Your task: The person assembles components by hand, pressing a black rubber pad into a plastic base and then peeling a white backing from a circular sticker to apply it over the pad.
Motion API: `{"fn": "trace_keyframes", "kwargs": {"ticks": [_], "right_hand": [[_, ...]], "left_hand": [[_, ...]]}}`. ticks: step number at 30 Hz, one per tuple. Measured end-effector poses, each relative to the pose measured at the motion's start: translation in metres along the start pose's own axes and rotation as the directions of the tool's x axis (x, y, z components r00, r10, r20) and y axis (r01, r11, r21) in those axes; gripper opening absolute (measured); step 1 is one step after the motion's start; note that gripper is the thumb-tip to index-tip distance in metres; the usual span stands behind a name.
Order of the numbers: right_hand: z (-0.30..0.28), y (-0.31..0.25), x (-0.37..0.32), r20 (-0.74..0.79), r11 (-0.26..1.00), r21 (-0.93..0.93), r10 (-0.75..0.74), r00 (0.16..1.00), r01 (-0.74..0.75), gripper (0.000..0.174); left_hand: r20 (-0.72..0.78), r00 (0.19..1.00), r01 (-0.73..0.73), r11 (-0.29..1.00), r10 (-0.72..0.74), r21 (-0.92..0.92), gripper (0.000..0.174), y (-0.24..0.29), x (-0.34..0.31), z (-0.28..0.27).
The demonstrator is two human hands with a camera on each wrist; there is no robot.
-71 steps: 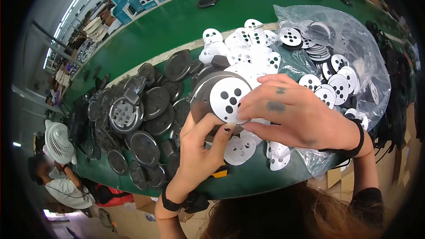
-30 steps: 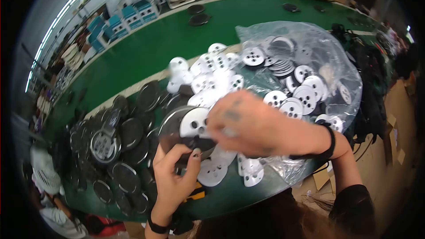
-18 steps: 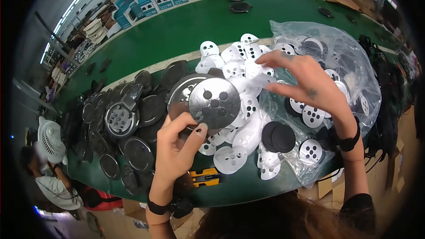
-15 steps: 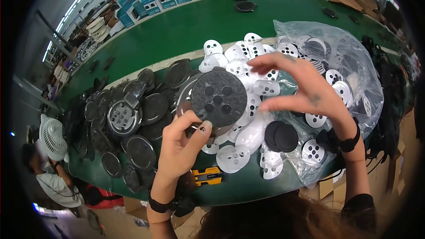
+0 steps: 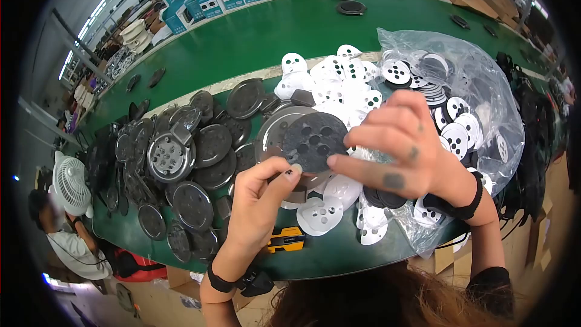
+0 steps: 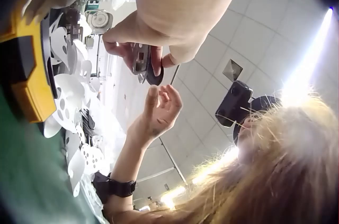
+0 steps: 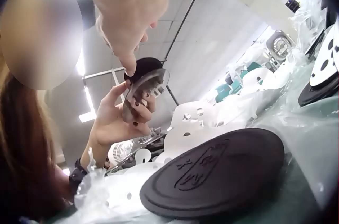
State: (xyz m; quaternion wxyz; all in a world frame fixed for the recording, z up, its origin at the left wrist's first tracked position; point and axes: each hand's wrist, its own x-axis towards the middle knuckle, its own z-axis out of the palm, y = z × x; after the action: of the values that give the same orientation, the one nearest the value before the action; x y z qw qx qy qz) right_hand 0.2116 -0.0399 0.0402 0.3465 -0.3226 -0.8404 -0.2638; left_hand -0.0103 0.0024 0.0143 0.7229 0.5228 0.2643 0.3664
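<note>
In the head view my left hand (image 5: 257, 206) pinches a dark round housing (image 5: 270, 135) and a black disc with several holes (image 5: 305, 145) between thumb and forefinger. The disc overlaps the housing's right side. From the right, my right hand (image 5: 402, 148) reaches over, one extended finger touching the disc's face and the other fingers bent. In the left wrist view the housing (image 6: 141, 57) stands edge-on in my left hand, the disc (image 6: 154, 74) close beside it. The right wrist view has a fingertip of my right hand (image 7: 130, 23) against the black disc (image 7: 142, 67).
Dark round housings (image 5: 193, 206) pile up at left, and white perforated sheets (image 5: 327, 88) lie behind the hands. A clear bag (image 5: 484, 60) with white and black discs is at right. A yellow-black tool (image 5: 286, 240) lies near the front edge; a person (image 5: 75, 245) sits at far left.
The disc's white face, seen at first, has given way to a dark one. My right hand, holding a pale film moments ago, has come back to the disc. My left hand keeps its pinch.
</note>
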Motion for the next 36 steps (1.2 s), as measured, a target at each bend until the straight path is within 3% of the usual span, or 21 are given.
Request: {"fn": "trace_keyframes", "kwargs": {"ticks": [3,5,7,8,9,11,13,15,16,20,25,27,29,31,34,36], "right_hand": [[0.003,-0.003,-0.003,0.012,0.994,-0.095,-0.054,0.998,0.055,0.022],[-0.005,-0.002,0.001,0.002,0.997,-0.075,-0.01,1.0,0.011,0.019],[-0.014,0.003,0.006,-0.009,0.944,0.12,0.311,0.95,-0.308,0.024],[-0.019,0.009,0.009,0.031,0.89,0.214,0.406,0.913,-0.403,0.019],[-0.018,0.01,0.009,0.032,0.891,0.214,0.403,0.915,-0.4,0.019],[-0.012,0.011,0.005,0.217,0.506,0.588,0.652,0.726,-0.63,0.016],[-0.007,0.013,0.003,0.227,0.522,0.578,0.635,0.738,-0.627,0.02],[-0.004,0.011,0.005,0.114,0.775,0.326,0.536,0.837,-0.541,0.032],[-0.004,0.01,0.003,0.144,0.834,0.214,0.489,0.86,-0.509,0.055],[-0.002,-0.002,0.005,0.162,0.88,0.043,0.462,0.872,-0.474,0.073],[-0.001,-0.001,0.005,0.153,0.891,0.037,0.443,0.883,-0.453,0.065],[-0.002,0.003,0.005,0.161,0.888,0.06,0.442,0.883,-0.456,0.06],[-0.003,0.008,0.004,0.175,0.826,0.213,0.494,0.852,-0.523,0.053],[-0.002,0.015,-0.002,0.165,0.827,0.214,0.493,0.854,-0.519,0.053],[-0.004,0.011,0.002,0.163,0.857,0.196,0.451,0.877,-0.477,0.055],[-0.005,0.006,0.005,0.172,0.881,0.179,0.41,0.896,-0.437,0.057]], "left_hand": [[0.04,0.999,-0.002,0.994,-0.002,0.107,0.017,0.0,-0.001,0.002],[-0.011,1.0,-0.019,0.983,0.022,0.182,0.018,0.002,0.002,0.004],[-0.066,0.994,-0.069,0.961,0.09,0.266,0.024,0.003,0.006,0.004],[-0.059,0.992,-0.086,0.945,0.11,0.314,0.025,0.004,0.007,0.002],[-0.051,0.99,-0.103,0.927,0.129,0.362,0.025,0.005,0.007,0.0],[0.017,0.985,-0.162,0.882,0.173,0.443,0.026,0.005,0.006,0.003],[0.041,0.989,-0.148,0.898,0.144,0.415,0.025,0.006,0.004,0.005],[0.07,0.994,-0.107,0.883,0.085,0.456,0.026,0.005,0.003,0.003],[0.07,0.994,-0.105,0.884,0.082,0.455,0.026,0.004,0.002,0.004],[0.073,0.995,-0.097,0.908,0.074,0.407,0.028,0.005,0.0,0.007],[0.09,0.994,-0.092,0.879,0.056,0.467,0.028,0.005,-0.004,0.006],[0.136,0.977,-0.212,0.774,0.163,0.597,0.027,0.004,-0.003,0.005],[0.129,0.975,-0.224,0.773,0.183,0.593,0.027,0.002,-0.003,0.007],[0.119,0.972,-0.234,0.774,0.204,0.588,0.027,0.001,-0.003,0.007],[0.108,0.986,-0.168,0.794,0.129,0.584,0.028,0.0,-0.003,0.005],[0.07,0.996,0.014,0.894,-0.05,0.447,0.029,0.003,-0.005,0.007]]}}
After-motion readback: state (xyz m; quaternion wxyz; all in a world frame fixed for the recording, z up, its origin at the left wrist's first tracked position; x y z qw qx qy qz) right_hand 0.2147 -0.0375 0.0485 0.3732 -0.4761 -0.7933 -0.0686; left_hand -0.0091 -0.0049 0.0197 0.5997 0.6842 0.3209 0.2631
